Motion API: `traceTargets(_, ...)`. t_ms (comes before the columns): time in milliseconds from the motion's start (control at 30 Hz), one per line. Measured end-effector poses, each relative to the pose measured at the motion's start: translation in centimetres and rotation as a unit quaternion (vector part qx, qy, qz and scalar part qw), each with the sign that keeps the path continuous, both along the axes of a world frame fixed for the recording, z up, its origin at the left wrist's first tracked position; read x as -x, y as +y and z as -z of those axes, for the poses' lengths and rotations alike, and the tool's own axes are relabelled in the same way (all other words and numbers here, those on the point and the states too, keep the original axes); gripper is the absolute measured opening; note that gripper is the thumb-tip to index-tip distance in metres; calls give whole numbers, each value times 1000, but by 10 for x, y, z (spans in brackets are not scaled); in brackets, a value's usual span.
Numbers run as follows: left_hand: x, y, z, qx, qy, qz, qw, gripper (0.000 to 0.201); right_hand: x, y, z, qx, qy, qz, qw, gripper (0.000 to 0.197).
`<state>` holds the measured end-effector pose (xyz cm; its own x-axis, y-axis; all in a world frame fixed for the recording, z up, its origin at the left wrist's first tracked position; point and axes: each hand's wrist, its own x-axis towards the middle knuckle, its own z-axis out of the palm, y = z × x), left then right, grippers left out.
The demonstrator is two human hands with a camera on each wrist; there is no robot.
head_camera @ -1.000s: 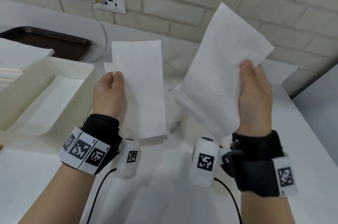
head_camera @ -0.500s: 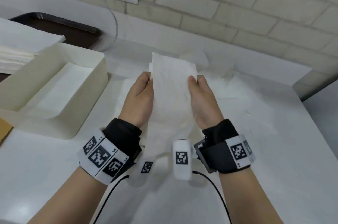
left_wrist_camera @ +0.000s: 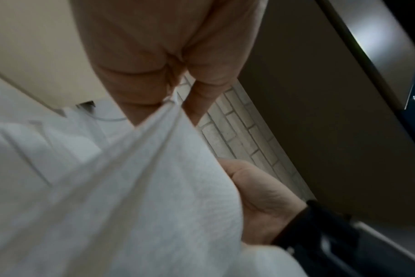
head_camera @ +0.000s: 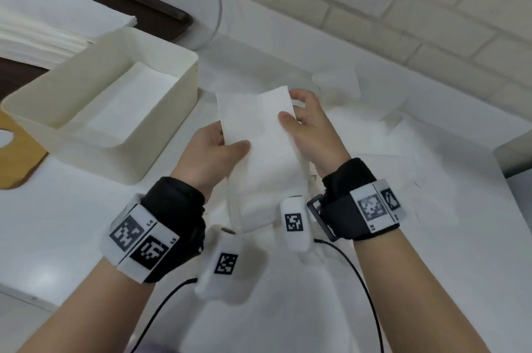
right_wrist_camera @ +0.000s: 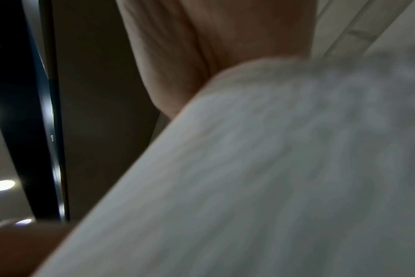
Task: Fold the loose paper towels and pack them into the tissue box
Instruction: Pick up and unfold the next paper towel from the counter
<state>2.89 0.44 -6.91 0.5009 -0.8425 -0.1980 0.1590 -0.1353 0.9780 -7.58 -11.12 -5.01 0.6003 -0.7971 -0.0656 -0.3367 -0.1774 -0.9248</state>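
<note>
Head view: both hands hold one folded paper towel [head_camera: 259,134] in the air over the white table [head_camera: 72,223], just right of the open tissue box [head_camera: 161,110]. Left hand [head_camera: 210,151] has its thumb pressed on the front face near the left edge, fingers behind, a pinch. Right hand [head_camera: 311,125] pinches the right edge with the thumb in front; its other fingers are loosely spread behind. The box already has flat white sheets on its floor. More loose towels [head_camera: 374,128] lie on the table behind the hands; a stack of sheets [head_camera: 43,24] sits on a dark tray [head_camera: 149,4] at far left.

Left wrist view: towel [left_wrist_camera: 142,187] runs up into the left fingers [left_wrist_camera: 135,75], which clamp its edge; layered folds show. Right hand [left_wrist_camera: 256,196] cups the far side.

Right wrist view: blurred. Towel [right_wrist_camera: 272,168] fills the frame, palm [right_wrist_camera: 213,46] behind it. Finger state can't be read here.

Handling: light, limp, tears easily, and folds will likely spring open if released. Best grip is at the edges or along the crease, lightly, both sides supported on the way into the box.
</note>
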Motion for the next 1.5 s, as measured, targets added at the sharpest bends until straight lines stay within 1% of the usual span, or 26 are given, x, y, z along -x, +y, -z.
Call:
traceTargets(67,-7,7,5,-17,-36,-34,999,21,-10,-13,-5,40,119,-53,991,18)
traceTargets(133,-10,17,6,-20,-83,-51,995,36,-25,-29,-3,113,193,-83,971,19)
traceTargets(167,-12,23,7,-22,-94,-57,994,43,-34,-38,1,157,225,-100,956,22)
traceTargets(200,-14,28,6,-26,-102,-59,993,46,-44,-44,6,196,260,-128,937,27)
traceTargets(267,-17,35,6,-44,-113,-57,991,46,-64,-49,19,259,329,-206,884,44)
traceTargets(333,-21,39,9,-58,-125,-61,989,38,-80,-46,32,287,374,-275,838,60)
traceTargets(367,-23,40,12,-65,-131,-67,987,37,-87,-44,37,290,388,-292,825,64)
traceTargets(433,-25,42,16,-75,-134,-73,985,38,-99,-40,45,286,415,-291,814,64)
traceTargets(533,-24,43,17,-74,-145,-70,984,36,-112,-39,49,311,425,-282,802,52)
traceTargets(600,-23,45,16,-64,-154,-66,984,37,-113,-39,49,313,426,-283,801,44)
traceTargets(667,-22,46,14,-58,-161,-62,983,39,-113,-39,46,311,441,-287,792,40)
traceTargets(733,-22,46,14,-55,-164,-62,983,40,-113,-38,40,312,463,-303,773,38)
traceTargets(800,-23,47,13,-53,-160,-61,984,41,-113,-40,34,306,457,-337,765,34)
traceTargets(833,-24,47,14,-54,-158,-60,984,40,-112,-42,32,299,443,-347,770,33)
traceTargets(867,-24,47,15,-55,-157,-61,984,39,-108,-43,29,289,430,-343,783,32)
traceTargets(900,-24,47,16,-57,-153,-63,985,39,-104,-44,25,285,416,-322,801,31)
traceTargets(967,-25,47,16,-56,-142,-69,986,38,-91,-49,13,295,378,-251,841,28)
traceTargets(1000,-25,46,17,-55,-138,-72,986,37,-84,-52,6,297,342,-210,867,25)
traceTargets(1067,-26,43,17,-49,-133,-77,987,35,-67,-57,-13,295,242,-128,915,20)
traceTargets(1133,-26,41,15,-39,-130,-80,988,34,-44,-57,-36,290,134,-66,945,11)
traceTargets(1167,-26,39,14,-31,-131,-81,988,33,-30,-55,-48,281,82,-52,955,6)
traceTargets(1233,-26,36,12,-14,-138,-86,987,33,-4,-46,-72,264,-4,-60,963,5)
traceTargets(1300,-26,32,9,-6,-156,-95,983,33,19,-36,-92,270,-43,-90,958,9)
traceTargets(1333,-25,29,7,-1,-170,-99,981,33,29,-30,-101,277,-37,-109,954,10)
traceTargets(1400,-25,24,5,15,-196,-101,975,33,47,-18,-115,271,10,-158,949,14)
traceTargets(1500,-24,13,3,19,-225,-107,968,28,65,-2,-128,206,85,-237,946,9)
